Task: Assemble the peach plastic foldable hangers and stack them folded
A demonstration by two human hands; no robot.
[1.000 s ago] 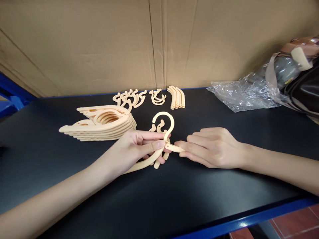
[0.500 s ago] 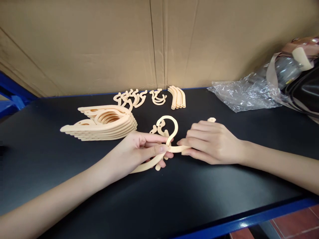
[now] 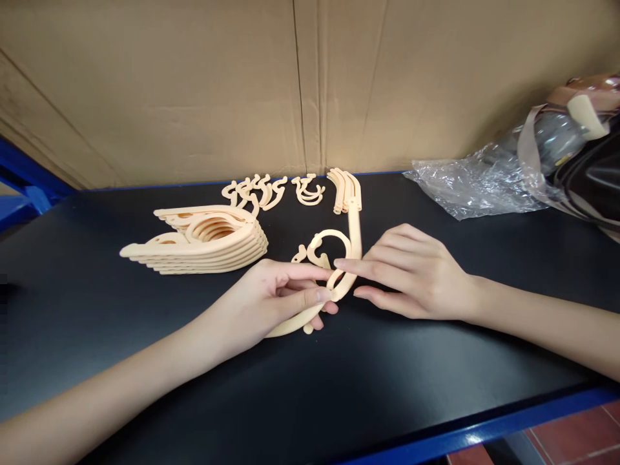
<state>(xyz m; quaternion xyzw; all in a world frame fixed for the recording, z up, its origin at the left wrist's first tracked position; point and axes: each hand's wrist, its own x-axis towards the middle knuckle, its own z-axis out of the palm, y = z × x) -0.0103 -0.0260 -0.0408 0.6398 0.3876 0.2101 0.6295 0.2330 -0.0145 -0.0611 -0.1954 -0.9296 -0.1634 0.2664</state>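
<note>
A cream folding hanger point(image 3: 355, 240) is pinched at its joint by my left hand point(image 3: 285, 294), thumb on top and fingers underneath. Its round hook points away from me, one arm runs down to the left under my palm, and the other stands up beside the hook. My right hand point(image 3: 411, 274) is just right of this raised arm, fingers stretched and thumb apart, with the index fingertip against the hanger near the hook. Behind and under the hanger, a few loose cream hook pieces point(image 3: 299, 254) lie partly hidden on the table.
Folded cream hangers point(image 3: 203, 255) are stacked at the left. Along the back of the black table point(image 3: 387, 381) lie small hook pieces point(image 3: 265, 192), curved hooks point(image 3: 309, 192) and curved arms point(image 3: 339, 190). Clear plastic wrap point(image 3: 477, 187) and a dark bag point(image 3: 591, 168) sit at the right, before a cardboard wall point(image 3: 194, 84).
The hanger's right arm has swung upward from pointing right to standing beside the hook. My right hand has let go of that arm and its fingers have straightened. My left hand keeps its pinch.
</note>
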